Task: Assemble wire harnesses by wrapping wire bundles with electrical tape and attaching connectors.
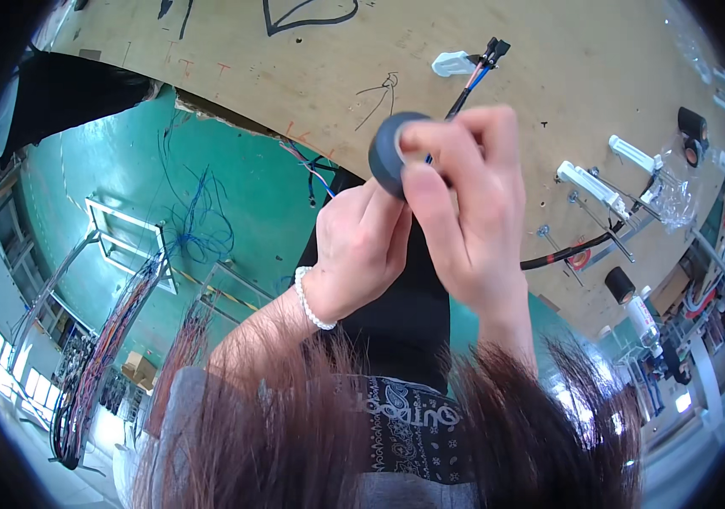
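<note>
A roll of black tape (386, 154) is gripped by my right hand (479, 208), thumb and fingers closed at its rim. My left hand (356, 236) is closed just below the roll, on the line of a black-sleeved cable (459, 103); the grip itself is mostly hidden. The cable runs up behind my right hand to red and blue wires with black connectors (491, 54). A white clip (454, 64) on the board sits beside these connectors. Beyond my left hand, loose wires (316, 170) hang past the board's edge.
The wooden board (430, 25) spreads ahead, with drawn marks. More white clips (591, 185), metal pins and a thick black cable (540, 261) lie at right, near another black roll (691, 123). Wire bundles (112, 331) hang on a rack at left, above the green floor (252, 204).
</note>
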`<state>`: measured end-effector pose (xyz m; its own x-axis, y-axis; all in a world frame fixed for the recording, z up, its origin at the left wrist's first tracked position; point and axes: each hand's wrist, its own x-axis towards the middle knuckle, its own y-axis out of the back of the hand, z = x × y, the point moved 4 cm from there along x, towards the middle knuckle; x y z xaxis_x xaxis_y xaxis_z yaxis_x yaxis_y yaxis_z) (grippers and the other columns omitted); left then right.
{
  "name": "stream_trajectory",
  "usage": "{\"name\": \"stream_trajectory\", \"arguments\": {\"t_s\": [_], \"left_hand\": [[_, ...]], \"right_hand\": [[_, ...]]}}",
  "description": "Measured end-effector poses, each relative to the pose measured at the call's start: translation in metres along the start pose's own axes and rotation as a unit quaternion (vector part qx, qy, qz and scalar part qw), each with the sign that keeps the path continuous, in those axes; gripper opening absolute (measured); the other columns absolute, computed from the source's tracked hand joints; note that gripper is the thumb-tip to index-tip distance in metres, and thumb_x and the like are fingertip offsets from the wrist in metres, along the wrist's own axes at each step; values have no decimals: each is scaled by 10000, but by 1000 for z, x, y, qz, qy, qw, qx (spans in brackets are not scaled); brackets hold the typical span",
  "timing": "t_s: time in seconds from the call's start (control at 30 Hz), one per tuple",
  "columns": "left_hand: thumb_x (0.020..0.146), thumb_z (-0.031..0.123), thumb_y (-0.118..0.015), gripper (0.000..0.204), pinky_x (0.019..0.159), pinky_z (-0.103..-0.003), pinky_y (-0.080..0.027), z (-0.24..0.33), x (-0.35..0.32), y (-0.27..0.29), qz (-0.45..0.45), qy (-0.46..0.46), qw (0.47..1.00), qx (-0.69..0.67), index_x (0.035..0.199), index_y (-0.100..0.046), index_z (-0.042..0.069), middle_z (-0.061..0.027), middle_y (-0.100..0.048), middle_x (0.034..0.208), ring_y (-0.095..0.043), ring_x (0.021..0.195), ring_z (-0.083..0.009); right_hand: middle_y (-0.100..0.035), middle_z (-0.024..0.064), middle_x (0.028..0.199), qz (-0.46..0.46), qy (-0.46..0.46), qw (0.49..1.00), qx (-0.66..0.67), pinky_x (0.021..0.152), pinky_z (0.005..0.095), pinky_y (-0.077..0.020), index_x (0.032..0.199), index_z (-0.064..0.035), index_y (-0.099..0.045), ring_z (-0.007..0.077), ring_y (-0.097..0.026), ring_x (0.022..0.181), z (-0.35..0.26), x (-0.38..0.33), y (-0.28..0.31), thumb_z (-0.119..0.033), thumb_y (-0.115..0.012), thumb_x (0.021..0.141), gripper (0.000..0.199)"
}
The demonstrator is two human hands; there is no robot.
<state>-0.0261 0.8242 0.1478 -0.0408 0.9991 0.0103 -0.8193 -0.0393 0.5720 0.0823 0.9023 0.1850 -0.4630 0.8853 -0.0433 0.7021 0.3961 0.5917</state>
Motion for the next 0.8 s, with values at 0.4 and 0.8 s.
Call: {"name": "stream_trajectory", "arguments": {"t_s": [0.4,0.8], "left_hand": [[901,-21,-530,135,592,-353,-483,-1,-13,9,-46,150,975,-158,1024,-586,-20,-167,-599,782,-607,659,-336],[901,-3,-550,89,576,-338,-483,-4,-14,3,-27,107,988,-108,980,-592,3,-116,-622,796,-611,639,-297]], "right_hand": [[-607,151,1097,187,-270,824,461,841,299,-498,1115,-53,-372,180,-616,940,19,10,-64,-298,-798,809,578],[-500,70,975,83,-58,978,182,675,302,-427,1052,-13,-614,159,-500,789,39,-46,-18,-326,-565,957,330]]}}
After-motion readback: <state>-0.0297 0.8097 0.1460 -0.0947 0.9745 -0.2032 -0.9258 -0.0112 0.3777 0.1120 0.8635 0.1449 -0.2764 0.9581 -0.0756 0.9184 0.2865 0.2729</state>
